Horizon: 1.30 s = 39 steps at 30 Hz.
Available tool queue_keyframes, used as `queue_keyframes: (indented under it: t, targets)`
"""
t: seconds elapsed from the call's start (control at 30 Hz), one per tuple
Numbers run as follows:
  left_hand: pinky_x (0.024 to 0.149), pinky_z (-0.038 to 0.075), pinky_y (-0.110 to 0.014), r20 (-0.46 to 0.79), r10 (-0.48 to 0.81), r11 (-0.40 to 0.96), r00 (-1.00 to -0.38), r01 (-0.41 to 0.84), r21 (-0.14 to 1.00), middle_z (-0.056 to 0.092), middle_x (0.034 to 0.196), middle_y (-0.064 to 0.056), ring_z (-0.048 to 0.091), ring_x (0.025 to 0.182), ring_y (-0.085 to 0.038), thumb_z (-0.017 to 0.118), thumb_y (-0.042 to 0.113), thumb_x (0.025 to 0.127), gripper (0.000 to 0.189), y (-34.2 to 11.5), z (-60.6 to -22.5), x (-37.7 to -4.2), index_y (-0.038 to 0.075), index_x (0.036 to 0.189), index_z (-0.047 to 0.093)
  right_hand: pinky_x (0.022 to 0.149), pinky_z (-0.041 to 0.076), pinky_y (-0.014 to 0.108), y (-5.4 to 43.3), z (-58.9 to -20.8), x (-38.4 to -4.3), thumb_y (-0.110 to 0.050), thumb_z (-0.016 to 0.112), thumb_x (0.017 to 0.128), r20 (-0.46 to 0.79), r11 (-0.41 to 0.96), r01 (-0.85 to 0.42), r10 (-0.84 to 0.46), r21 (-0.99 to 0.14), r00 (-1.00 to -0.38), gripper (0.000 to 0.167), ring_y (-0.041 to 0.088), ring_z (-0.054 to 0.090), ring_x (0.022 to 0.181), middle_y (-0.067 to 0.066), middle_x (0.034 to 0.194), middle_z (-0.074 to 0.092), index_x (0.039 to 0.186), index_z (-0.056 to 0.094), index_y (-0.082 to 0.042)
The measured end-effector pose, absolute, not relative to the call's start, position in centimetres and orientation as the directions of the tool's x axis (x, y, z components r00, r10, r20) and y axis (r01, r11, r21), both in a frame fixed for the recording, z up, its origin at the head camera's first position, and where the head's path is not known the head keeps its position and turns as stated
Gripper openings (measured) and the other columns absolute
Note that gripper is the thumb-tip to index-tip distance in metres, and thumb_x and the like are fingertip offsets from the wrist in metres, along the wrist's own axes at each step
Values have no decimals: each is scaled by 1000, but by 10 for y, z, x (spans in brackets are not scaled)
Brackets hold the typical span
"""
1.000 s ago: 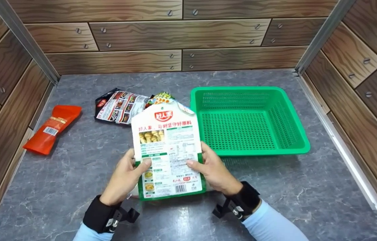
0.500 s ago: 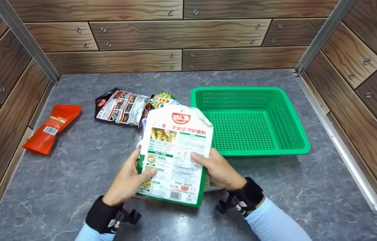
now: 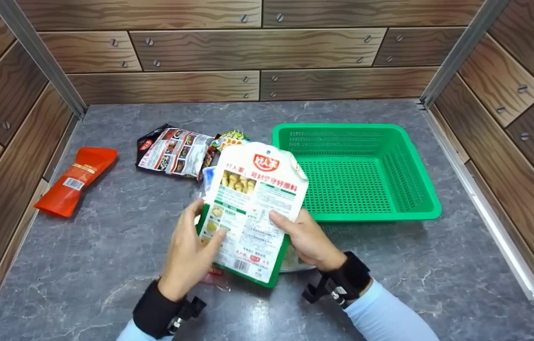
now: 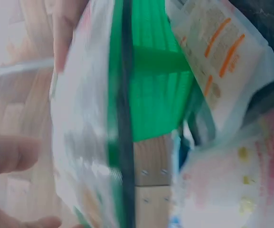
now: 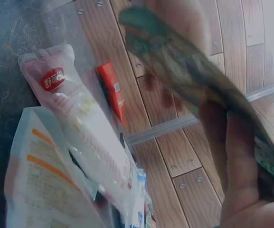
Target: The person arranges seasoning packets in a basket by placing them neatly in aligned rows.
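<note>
a grey marbled tabletop [image 3: 105,265] is walled in by panels printed as wood planks [image 3: 200,47]. above it, a white and green pouch [image 3: 257,213] is held up in front of the person, printed side up and tilted, its top leaning right. the right hand [image 3: 312,239] pinches its right edge, thumb on the front, fingers behind. the left hand [image 3: 188,251] is at the other edge, thumb and fingers spread, a gap showing between thumb and pouch in the left wrist view; i cannot tell whether its fingers touch. below lie a long white packet [image 5: 89,128] with a red label and an orange-striped pouch [image 5: 46,180]. behind are a green basket [image 3: 357,216], a black-and-white packet [image 3: 176,151] and a colourful packet [image 3: 231,138]; an orange packet [image 3: 76,182] lies well apart, far left.
</note>
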<state>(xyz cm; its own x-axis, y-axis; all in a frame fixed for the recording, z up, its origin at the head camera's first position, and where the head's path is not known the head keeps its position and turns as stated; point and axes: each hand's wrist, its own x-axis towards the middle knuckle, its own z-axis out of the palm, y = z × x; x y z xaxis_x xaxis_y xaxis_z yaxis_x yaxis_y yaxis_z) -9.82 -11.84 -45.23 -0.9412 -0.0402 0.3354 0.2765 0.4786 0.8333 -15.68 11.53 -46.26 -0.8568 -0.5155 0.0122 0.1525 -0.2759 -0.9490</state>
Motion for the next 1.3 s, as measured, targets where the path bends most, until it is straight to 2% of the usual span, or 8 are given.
queue_keyframes:
  t: [0.1,0.23,0.43,0.53,0.77,0.97,1.13,1.3]
  targets:
    - [110,27,-52,490,-9,582,-872,394,712,36,145,-26,34,134,-36,77,15,80,78,-105,-448,-94,-8,142,34,90,49,50,112,-459,-156,-20,50,102,29,-292,129,-481,-948,-876,45,38,58,114,21,133,55,141,42,-1]
    - [113,13,-58,593,50,650,-804,477,592,24,152,-27,18,141,-41,79,24,78,87,-87,-446,-89,-9,143,32,88,50,50,107,-453,-154,-22,47,103,59,-306,93,-454,-947,-889,45,38,58,114,22,133,54,141,41,1]
    - [107,12,-69,493,162,711,-855,448,543,13,155,-28,11,142,-44,75,52,77,107,-66,-450,-80,-5,149,20,63,57,34,102,-444,-152,-24,40,105,57,-237,48,-419,-970,-906,42,37,65,102,21,127,59,140,44,-1]
    - [105,13,-71,424,173,767,-889,392,508,12,156,-27,8,143,-43,74,57,76,111,-60,-456,-79,-3,151,18,66,58,37,100,-441,-150,-21,38,106,48,-231,57,-425,-971,-904,40,36,65,100,21,126,59,141,43,-2]
    - [97,19,-78,426,87,853,-901,288,435,19,153,-29,16,139,-51,78,30,76,97,-51,-470,-86,-3,149,23,79,55,46,94,-440,-147,-18,38,106,44,-206,51,-431,-977,-901,42,35,64,105,23,131,55,143,38,0]
    - [93,28,-77,408,21,867,-913,220,448,22,152,-29,23,137,-51,63,-2,79,81,-50,-474,-92,-2,149,25,75,57,45,89,-440,-143,-15,40,105,68,-138,-10,-416,-990,-907,42,34,65,101,24,132,53,141,39,4]
    - [93,37,-69,428,31,858,-903,244,453,28,150,-28,30,135,-48,53,-9,84,71,-52,-476,-94,0,149,27,72,57,43,89,-438,-141,-16,42,104,72,-120,-25,-404,-993,-912,42,32,66,98,24,131,54,140,40,6]
    - [100,38,-59,508,50,833,-860,316,453,35,147,-28,35,134,-44,51,-16,79,71,-55,-479,-96,-4,146,32,74,57,42,87,-435,-141,-18,43,104,76,-132,-24,-409,-991,-910,47,33,64,101,28,133,50,141,35,9]
